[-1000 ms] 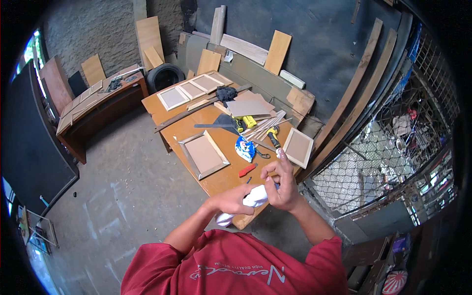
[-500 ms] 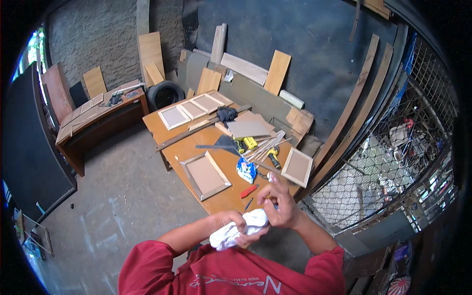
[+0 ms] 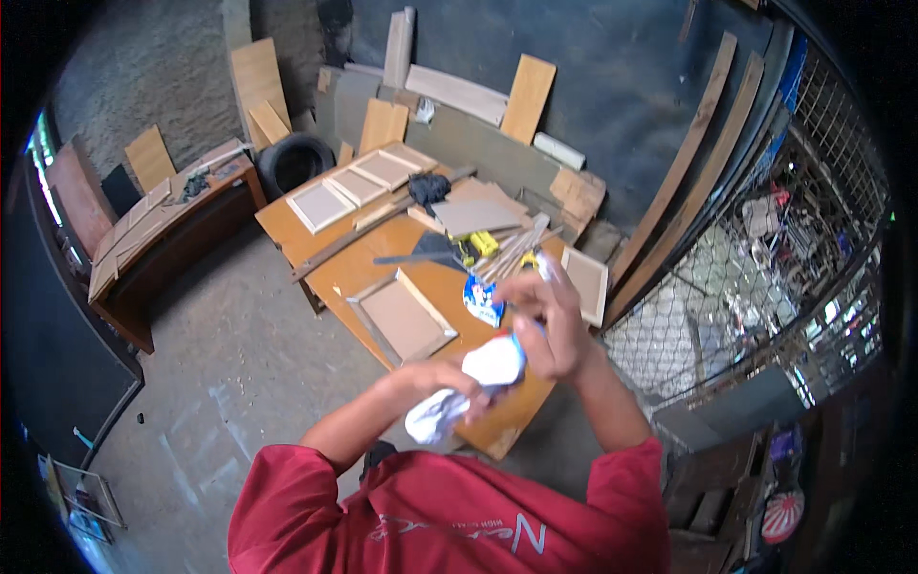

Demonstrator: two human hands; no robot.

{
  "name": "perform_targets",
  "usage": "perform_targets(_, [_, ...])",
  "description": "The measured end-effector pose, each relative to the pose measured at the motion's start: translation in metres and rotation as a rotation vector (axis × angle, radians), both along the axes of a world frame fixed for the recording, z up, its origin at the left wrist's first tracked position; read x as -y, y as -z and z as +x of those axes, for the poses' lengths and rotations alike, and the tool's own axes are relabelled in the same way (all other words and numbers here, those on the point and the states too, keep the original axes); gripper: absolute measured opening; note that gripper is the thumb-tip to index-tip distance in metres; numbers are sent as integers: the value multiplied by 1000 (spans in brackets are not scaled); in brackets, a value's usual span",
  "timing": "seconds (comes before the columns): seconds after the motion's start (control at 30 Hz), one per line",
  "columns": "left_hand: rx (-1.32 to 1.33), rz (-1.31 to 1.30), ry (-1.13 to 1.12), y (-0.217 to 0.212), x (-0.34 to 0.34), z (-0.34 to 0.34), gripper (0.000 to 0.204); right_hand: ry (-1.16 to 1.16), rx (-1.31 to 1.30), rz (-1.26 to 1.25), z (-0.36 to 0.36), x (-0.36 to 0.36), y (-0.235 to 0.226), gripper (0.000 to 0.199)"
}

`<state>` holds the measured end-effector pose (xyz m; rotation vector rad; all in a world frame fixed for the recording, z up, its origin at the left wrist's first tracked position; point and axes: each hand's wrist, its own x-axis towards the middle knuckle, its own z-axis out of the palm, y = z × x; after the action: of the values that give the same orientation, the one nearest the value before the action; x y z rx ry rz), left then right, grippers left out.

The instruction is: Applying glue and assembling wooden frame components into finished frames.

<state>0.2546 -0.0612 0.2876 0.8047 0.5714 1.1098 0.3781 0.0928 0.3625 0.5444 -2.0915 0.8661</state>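
My left hand (image 3: 449, 380) is wrapped round a crumpled white bundle (image 3: 493, 363), held over the near end of the orange-brown table (image 3: 516, 421). Whether it is cloth or a soft bag, I cannot tell. Beside its upper end is my right hand (image 3: 555, 330), blurred, with curled fingers and a white patch on one fingertip. Something blue shows near that thumb; what the fingers hold, if anything, is hidden. Beyond the hands lie a wooden frame with a brown panel (image 3: 406, 319) and a blue-and-white packet (image 3: 483, 299).
Farther back on the table are a yellow-and-black power tool (image 3: 476, 249), thin wood strips (image 3: 516, 251), a black bundle (image 3: 428, 188) and a multi-panel frame (image 3: 359, 185). Another frame (image 3: 585, 282) is at the right edge. A second desk (image 3: 215, 196), a tyre (image 3: 295, 165) and wire mesh (image 3: 679, 325) surround it.
Both hands and the white bundle have risen in the picture, toward the table. My right hand is blurred by motion and now covers part of the tools. The view has shifted slightly.
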Motion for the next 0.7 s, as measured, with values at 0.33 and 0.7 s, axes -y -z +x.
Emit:
perform_targets(0.33, [-1001, 397, -698, 1, 34, -80, 44, 291, 203, -147, -100, 48, 7, 80])
perform_targets(0.7, [153, 85, 135, 2, 99, -132, 51, 206, 204, -390, -96, 107, -30, 68])
